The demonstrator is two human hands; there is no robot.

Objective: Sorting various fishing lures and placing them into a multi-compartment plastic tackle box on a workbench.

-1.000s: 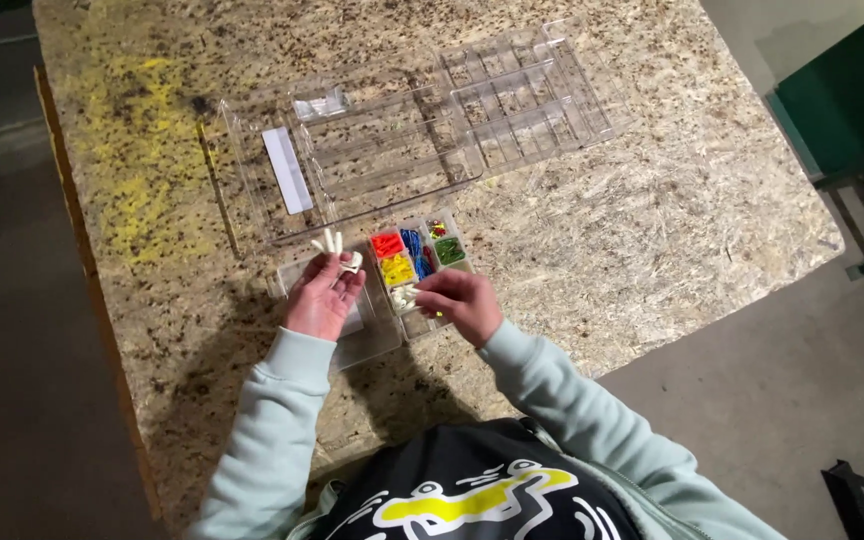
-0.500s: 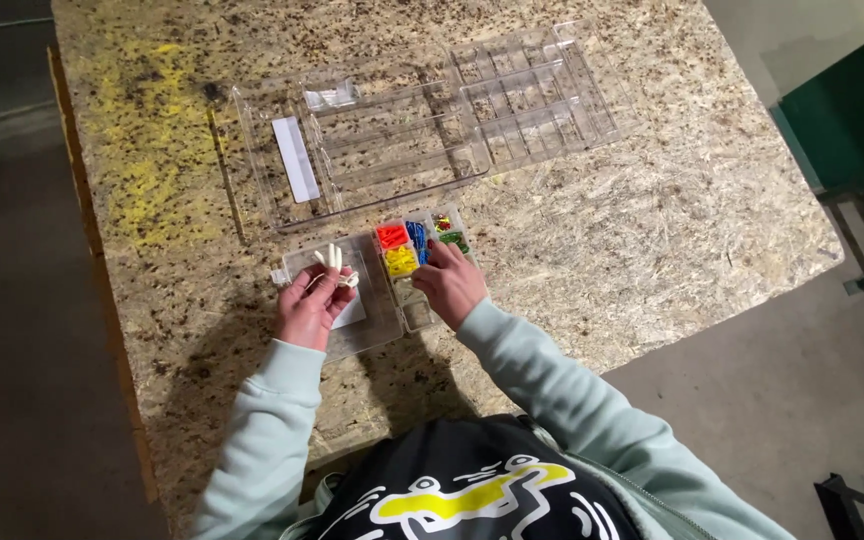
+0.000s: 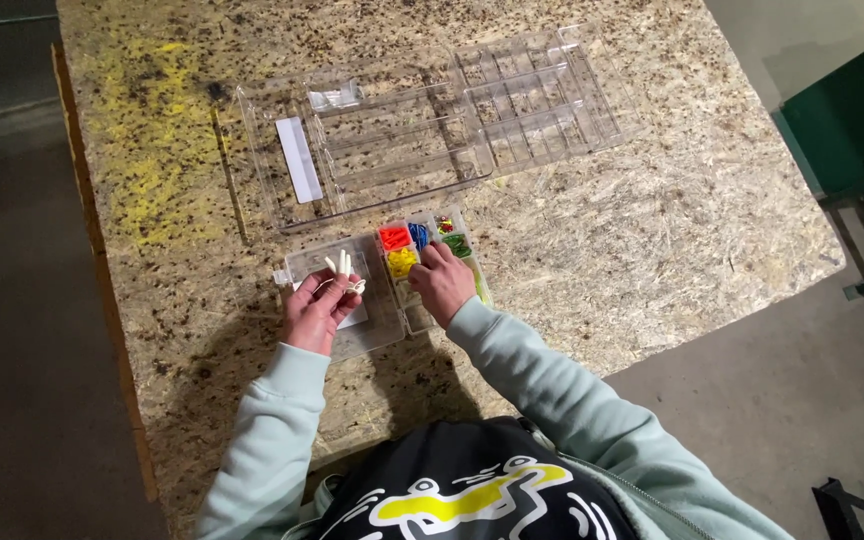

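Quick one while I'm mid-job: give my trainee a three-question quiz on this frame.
1. True or false: the left hand holds small white pieces.
2. Where does the right hand rest?
A. on the small compartment box of coloured pieces
B. on the large clear organizer tray
C. on the bare table
3. Which colour fills the compartment directly beyond the yellow one?

Key: 1 true; 2 A; 3 red.
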